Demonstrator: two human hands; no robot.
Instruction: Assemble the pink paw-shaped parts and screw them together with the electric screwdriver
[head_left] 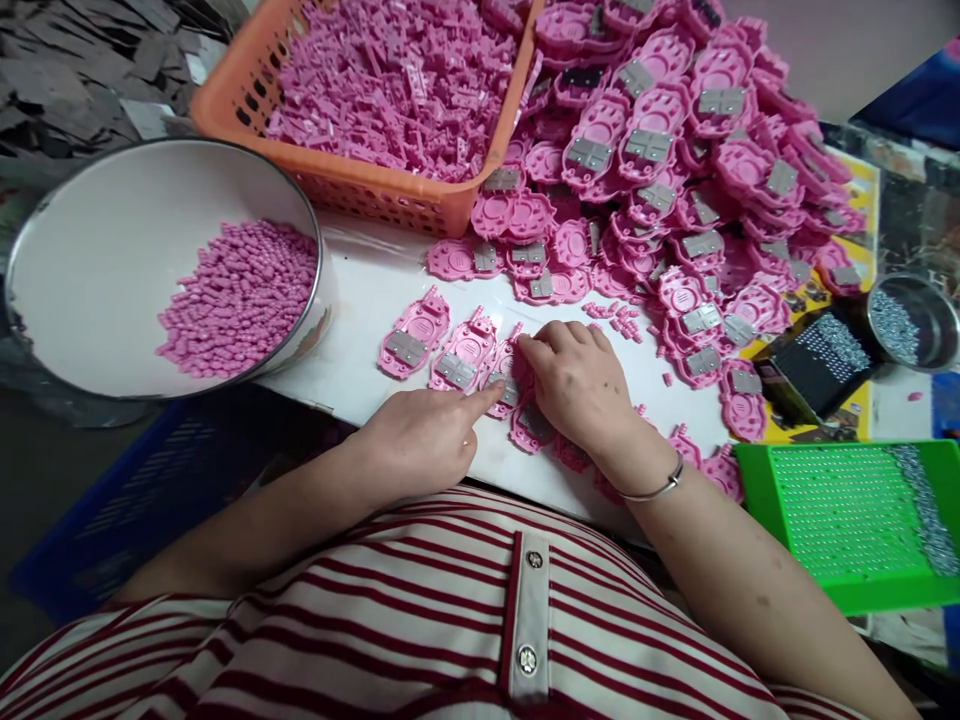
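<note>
A row of pink plastic housings (415, 333) with grey metal plates lies along the white table's near side. My left hand (420, 437) has its index finger stretched out, the tip touching the plate of a pink housing (507, 388) in that row; its other fingers are curled under. Over the upper part of the same housing, my right hand (574, 385) is closed, thumb and fingers drawn together. What lies between those fingertips is hidden. Small pink pegs (616, 318) are scattered on the table just beyond my right hand. Further housings in the row are partly covered by my right arm.
An enamel basin (82, 260) of pink pegs stands left. Behind is an orange basket (352, 180) full of small pink parts. Housings are heaped (652, 150) at the back right. A green tray (765, 530), a black tray (817, 365) and a metal bowl (934, 325) hold small metal pieces.
</note>
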